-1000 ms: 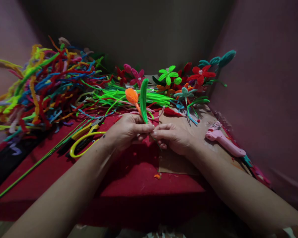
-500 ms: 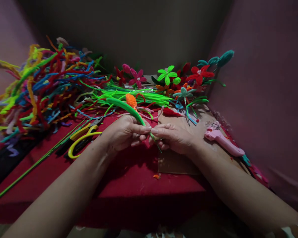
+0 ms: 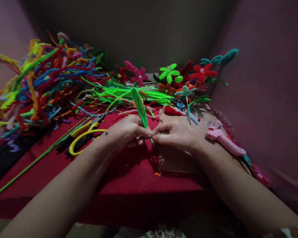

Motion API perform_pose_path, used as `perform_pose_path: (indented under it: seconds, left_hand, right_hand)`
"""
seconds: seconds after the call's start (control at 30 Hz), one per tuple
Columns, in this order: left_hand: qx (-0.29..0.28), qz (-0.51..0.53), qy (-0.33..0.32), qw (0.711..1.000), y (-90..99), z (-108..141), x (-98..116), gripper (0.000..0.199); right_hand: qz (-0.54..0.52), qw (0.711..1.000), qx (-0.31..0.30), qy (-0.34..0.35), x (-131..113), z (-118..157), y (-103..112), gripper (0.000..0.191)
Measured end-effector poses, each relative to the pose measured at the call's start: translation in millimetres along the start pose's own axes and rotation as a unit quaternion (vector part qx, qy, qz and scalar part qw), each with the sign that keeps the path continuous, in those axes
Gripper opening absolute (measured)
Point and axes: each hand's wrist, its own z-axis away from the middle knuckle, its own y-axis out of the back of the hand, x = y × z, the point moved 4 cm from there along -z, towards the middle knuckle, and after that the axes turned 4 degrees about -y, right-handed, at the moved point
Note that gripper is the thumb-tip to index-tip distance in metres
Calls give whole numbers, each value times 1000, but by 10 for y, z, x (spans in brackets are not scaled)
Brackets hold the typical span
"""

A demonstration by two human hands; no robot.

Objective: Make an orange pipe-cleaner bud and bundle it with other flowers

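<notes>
A long green fuzzy leaf (image 3: 139, 107) stands upright between my two hands, its flat face turned toward me. My left hand (image 3: 134, 132) pinches it near its base, and a short green stem end shows below the fingers. Thumb and forefinger of my right hand (image 3: 172, 134) are pressed together at the same base, touching the left fingertips. Behind the leaf, an orange fuzzy piece is mostly hidden. Bright green stems (image 3: 149, 96) lie in a bundle just beyond the hands.
Yellow-handled pliers (image 3: 85, 130) and yellow scissors (image 3: 73, 148) lie left. A tangled pile of coloured pipe cleaners (image 3: 44, 79) fills the back left. Finished flowers (image 3: 169, 73) stand behind. A pink glue gun (image 3: 224, 140) rests right, beside cardboard (image 3: 178, 163) on the red cloth (image 3: 139, 185).
The green leaf has turned from a leftward slant to nearly upright, showing its broad face and covering more of the orange piece. Both hands remain together, with fingers slightly shifted.
</notes>
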Motion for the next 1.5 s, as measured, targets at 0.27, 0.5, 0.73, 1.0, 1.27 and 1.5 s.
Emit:
perform_pose_path:
  seconds: [0.27, 0.5, 0.73, 1.0, 1.27, 1.5]
  left_hand:
    - [-61, 117, -37, 991, 18, 26, -18, 11]
    - [-110, 216, -51, 969, -30, 8, -10, 16]
    - [17, 192, -100, 976, -51, -6, 52, 18]
    - [16, 245, -103, 964, -66, 2, 88, 19]
    - [-9, 297, -146, 944, -121, 27, 130, 21]
    - [61, 186, -134, 971, -111, 39, 119, 19]
  right_hand:
    - [-155, 980, -102, -66, 155, -12, -71, 15]
    - [-260, 956, -117, -64, 171, -17, -149, 13]
    - [-242, 968, -18, -65, 192, -47, -100, 11]
    - [-352, 932, -75, -37, 162, -79, -134, 13]
    - [-389, 915, -111, -10, 123, -63, -171, 14]
    - [-330, 943, -38, -23, 148, -79, -155, 11]
